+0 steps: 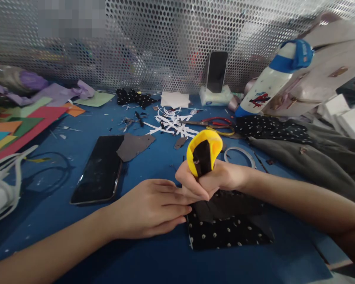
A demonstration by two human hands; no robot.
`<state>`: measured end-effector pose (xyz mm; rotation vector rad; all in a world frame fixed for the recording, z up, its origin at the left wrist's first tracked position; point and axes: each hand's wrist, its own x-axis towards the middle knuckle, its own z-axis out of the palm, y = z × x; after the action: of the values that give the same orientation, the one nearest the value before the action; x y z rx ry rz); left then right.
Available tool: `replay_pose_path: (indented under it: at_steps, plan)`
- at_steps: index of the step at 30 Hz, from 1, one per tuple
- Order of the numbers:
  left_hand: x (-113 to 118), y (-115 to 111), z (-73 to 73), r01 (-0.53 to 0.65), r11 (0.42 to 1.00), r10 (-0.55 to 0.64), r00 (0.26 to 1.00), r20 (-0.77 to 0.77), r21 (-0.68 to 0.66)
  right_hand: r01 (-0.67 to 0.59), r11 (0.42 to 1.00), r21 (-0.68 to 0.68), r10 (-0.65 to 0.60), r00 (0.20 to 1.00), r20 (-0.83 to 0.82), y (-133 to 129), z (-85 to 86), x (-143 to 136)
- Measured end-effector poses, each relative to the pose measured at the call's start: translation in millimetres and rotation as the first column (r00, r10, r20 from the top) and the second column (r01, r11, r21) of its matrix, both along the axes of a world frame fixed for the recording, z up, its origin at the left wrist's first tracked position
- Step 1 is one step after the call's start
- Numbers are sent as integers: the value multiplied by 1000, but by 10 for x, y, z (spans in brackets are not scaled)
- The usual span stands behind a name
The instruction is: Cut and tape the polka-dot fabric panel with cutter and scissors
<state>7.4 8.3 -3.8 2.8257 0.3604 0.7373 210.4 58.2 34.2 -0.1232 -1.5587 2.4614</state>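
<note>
My right hand (204, 179) is closed around a yellow-and-black tool (205, 148). Its rounded yellow end points up toward me, and its lower end is hidden by my fingers, so I cannot tell its exact kind. Beneath that hand lies a piece of black fabric with white dots (225, 234), partly covered by a plain dark piece (225, 206). My left hand (156, 207) rests flat with fingers stretched, its tips at the fabric's left edge and close to my right hand.
A dark phone (99, 169) lies left of my hands, with a grey scrap (134, 146) overlapping its corner. Beyond are white paper strips (173, 122), red-handled scissors (215, 122) and a tilted bottle (266, 85). Coloured paper (32, 126) and a white cable (17, 169) lie left.
</note>
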Motion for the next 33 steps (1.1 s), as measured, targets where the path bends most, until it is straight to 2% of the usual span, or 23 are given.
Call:
replay_pose_path:
  at_steps: [10, 19, 26, 30, 33]
  plan:
    - [2, 13, 18, 10, 999, -11, 1000, -21, -43, 16, 998, -66, -26, 989, -146, 49, -24, 19]
    - [-12, 14, 4, 14, 999, -16, 998, -57, -48, -200, 970, -139, 150, 940, -305, 103, -164, -47]
    - [-9, 16, 16, 5, 999, -6, 999, -46, -39, -165, 981, -101, 139, 965, -224, 127, -188, -56]
    - [-1, 5, 19, 1, 1000, -1, 1000, -12, -20, -157, 987, -41, 147, 971, -189, 107, -148, -37]
    - [5, -4, 36, 5, 999, -6, 1000, -28, -46, -146, 987, -65, 131, 973, -192, 148, -101, 26]
